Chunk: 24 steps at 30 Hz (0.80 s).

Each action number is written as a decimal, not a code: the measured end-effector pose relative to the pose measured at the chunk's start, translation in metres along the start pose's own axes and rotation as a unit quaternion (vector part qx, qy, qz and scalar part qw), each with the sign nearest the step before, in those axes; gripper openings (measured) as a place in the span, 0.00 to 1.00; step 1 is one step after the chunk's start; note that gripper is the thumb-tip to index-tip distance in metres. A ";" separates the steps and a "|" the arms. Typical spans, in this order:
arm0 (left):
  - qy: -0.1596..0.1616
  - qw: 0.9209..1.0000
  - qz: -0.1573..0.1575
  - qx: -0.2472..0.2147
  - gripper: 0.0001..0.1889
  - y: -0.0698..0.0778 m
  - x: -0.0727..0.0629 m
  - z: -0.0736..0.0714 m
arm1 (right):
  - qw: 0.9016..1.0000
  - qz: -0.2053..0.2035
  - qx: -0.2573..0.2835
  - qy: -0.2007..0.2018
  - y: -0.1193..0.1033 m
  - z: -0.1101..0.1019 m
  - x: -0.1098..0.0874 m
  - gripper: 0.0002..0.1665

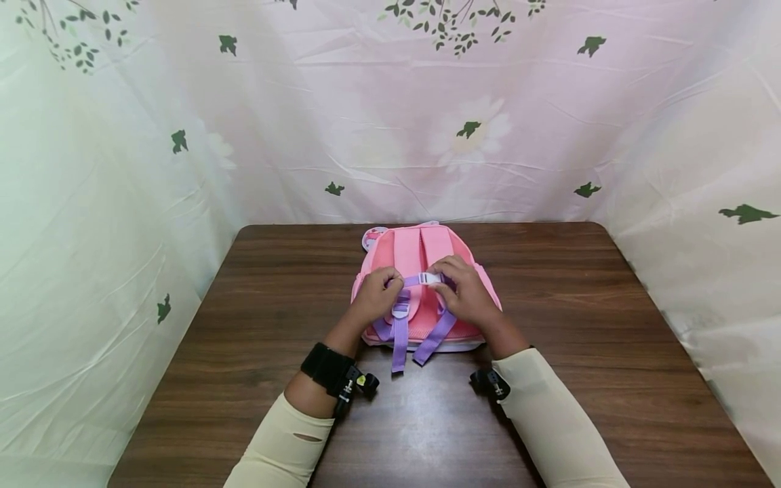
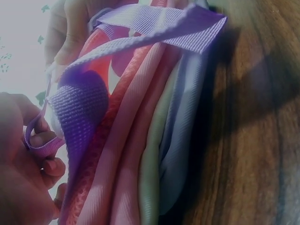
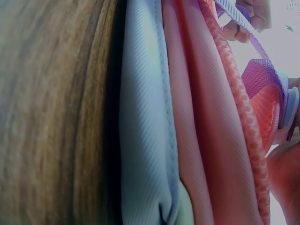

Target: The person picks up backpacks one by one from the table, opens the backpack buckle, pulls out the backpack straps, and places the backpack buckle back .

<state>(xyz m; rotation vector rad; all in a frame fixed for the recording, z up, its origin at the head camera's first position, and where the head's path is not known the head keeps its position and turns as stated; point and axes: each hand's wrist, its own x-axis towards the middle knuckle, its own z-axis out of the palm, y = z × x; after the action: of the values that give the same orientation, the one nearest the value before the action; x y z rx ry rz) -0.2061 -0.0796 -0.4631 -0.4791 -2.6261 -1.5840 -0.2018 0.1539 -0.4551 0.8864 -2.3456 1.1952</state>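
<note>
A pink backpack [image 1: 381, 256] lies with its shoulder straps facing up. Between the hands runs a narrow purple strap [image 1: 411, 280] with a white buckle [image 1: 430, 278] on it. My left hand [image 1: 373, 297] pinches the purple strap to the left of the buckle; in the left wrist view a loop of webbing [image 2: 46, 147] passes around its fingers. At the buckle, my right hand [image 1: 468, 290] grips with thumb and fingers. The right wrist view shows only part of that hand at its right edge, beside the pale buckle [image 3: 291, 105].
Two loose purple strap ends [image 1: 399, 346] hang over the backpack's lower edge, one below a second buckle [image 1: 401, 310]. A round tag [image 1: 371, 237] sits at its upper left. The brown wooden table [image 1: 274, 291] meets printed cloth walls [image 1: 390, 149] at the back and sides.
</note>
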 end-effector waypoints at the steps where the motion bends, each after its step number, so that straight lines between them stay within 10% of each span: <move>1: 0.000 1.000 0.002 0.003 0.11 0.000 0.000 -0.001 | 1.000 -0.001 -0.002 0.000 0.000 0.000 0.000 0.12; 24: -0.005 1.000 0.012 0.002 0.11 0.003 0.003 -0.005 | 1.000 0.021 0.010 -0.014 0.003 -0.003 0.003 0.13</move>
<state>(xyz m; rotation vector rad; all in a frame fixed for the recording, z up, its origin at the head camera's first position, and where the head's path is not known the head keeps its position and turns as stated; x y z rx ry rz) -0.2086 -0.0815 -0.4575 -0.5179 -2.6185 -1.5735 -0.2057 0.1567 -0.4533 0.8699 -2.3884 1.2314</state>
